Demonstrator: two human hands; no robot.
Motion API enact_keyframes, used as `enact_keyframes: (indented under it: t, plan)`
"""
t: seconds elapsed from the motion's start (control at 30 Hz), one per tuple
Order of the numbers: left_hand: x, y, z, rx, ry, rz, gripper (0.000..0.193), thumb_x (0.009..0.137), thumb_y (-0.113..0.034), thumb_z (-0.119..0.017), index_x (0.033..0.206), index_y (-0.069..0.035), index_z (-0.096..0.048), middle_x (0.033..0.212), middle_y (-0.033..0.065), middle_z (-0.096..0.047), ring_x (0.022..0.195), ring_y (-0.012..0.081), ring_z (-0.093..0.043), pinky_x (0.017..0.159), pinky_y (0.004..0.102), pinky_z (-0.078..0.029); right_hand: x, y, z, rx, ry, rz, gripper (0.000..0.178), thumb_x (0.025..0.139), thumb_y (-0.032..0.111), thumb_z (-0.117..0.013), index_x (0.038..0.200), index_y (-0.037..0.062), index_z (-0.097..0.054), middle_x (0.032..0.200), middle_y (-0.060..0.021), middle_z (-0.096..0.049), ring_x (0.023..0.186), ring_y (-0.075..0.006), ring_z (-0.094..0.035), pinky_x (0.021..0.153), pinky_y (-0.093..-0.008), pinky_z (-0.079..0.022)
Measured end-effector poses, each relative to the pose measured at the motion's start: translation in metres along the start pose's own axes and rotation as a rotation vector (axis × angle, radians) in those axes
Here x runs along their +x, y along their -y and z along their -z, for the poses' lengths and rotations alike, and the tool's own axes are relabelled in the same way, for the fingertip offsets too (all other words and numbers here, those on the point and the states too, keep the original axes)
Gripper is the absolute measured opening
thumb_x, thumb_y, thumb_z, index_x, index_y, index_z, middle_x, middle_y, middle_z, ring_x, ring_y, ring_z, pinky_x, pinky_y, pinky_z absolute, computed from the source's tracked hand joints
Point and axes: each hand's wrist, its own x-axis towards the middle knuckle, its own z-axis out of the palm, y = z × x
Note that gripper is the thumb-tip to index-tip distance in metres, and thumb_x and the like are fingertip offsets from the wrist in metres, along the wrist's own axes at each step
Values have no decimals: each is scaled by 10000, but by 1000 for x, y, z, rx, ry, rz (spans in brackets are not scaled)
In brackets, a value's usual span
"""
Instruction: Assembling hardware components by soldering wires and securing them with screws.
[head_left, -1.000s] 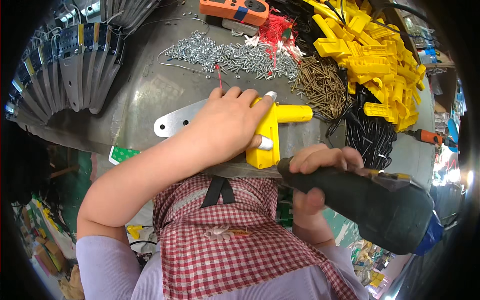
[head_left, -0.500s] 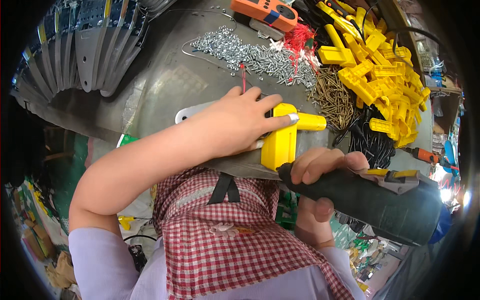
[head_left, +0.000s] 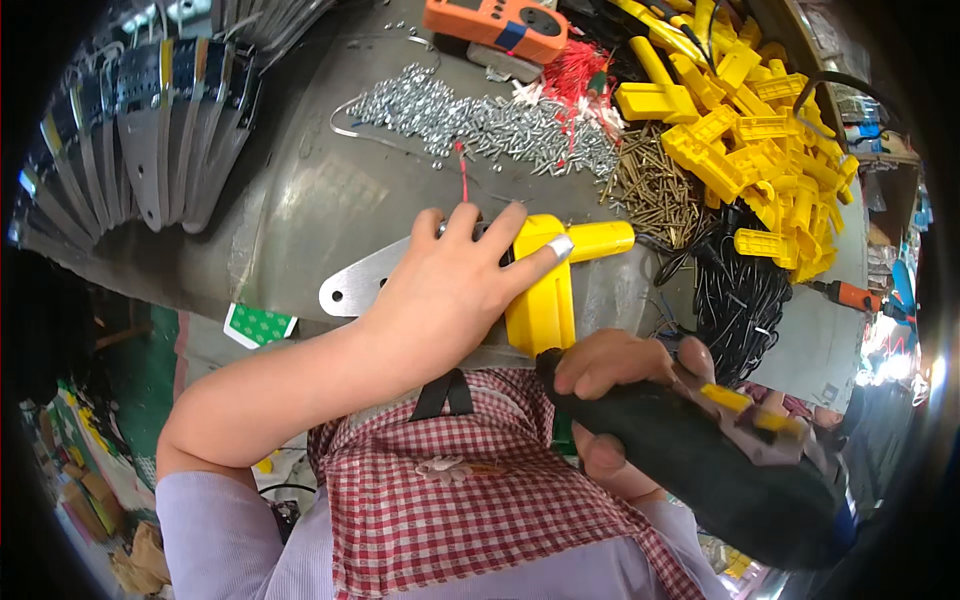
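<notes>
Centre: left hand (head_left: 445, 275) clamped on yellow plastic housing (head_left: 545, 305); right hand (head_left: 622, 360) grips power screwdriver (head_left: 715, 465). Apparent screw-driving calls for steady alignment.

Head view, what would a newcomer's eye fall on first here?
Likely the heap of bright yellow parts at the upper right of the bench. Next, the bulky dark tool in the right hand at lower right, its nose close to the yellow housing under the left hand. The spread of small silvery hardware, top centre, catches the light too.
</notes>
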Motion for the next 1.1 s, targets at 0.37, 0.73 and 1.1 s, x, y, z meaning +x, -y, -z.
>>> enact_keyframes:
  t: [0.37,0.73,1.1]
  plan:
    - [7,11,3,-178,124,-309,473,696,-210,-693,1162,-224,-617,1238,87,-498,1069,246,-500,889,403,-376,54,-38,10,74,-317,-66,566,865,363,-631,1246,48,-354,740,-81,-516,630,-200,-517,587,-324,-464]
    - [11,13,7,-113,162,-348,391,752,-208,-605,1142,-219,-618,1132,64,-520,1085,267,-482,856,413,-375,63,-61,22,515,67,-39,661,697,189,-802,1221,53,-421,783,-108,-595,695,-204,-578,620,-310,-468]
    - [3,11,3,-82,166,-353,487,789,-200,-580,1271,-229,-520,1283,108,-470,1104,273,-485,935,440,-372,43,-28,31,326,-274,-113,717,886,419,-582,1393,45,-241,904,-101,-507,845,-227,-504,779,-400,-420]
